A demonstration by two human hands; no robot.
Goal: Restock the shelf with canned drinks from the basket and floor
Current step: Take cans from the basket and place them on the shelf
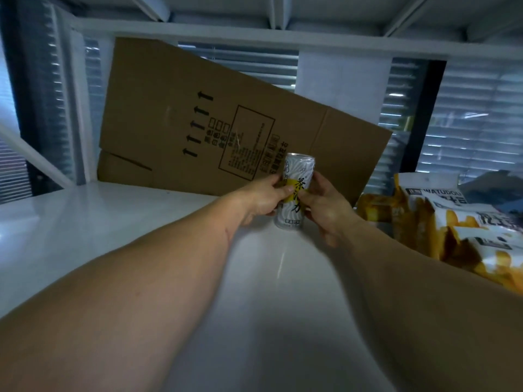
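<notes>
A tall slim can (296,176), white with a yellow band and black characters, stands upright on the white shelf board (113,222), far back near the middle. My left hand (264,198) grips it from the left, thumb across the front. From the right, my right hand (325,207) holds it with thumb and fingers. Both forearms reach in from the bottom of the view. No basket or floor is in view.
A flattened cardboard box (198,123) leans against the back of the shelf, just behind the can. Several yellow and white snack bags (452,222) lie at the right. The underside of an upper shelf (254,32) runs overhead. A white upright (76,108) stands at the left.
</notes>
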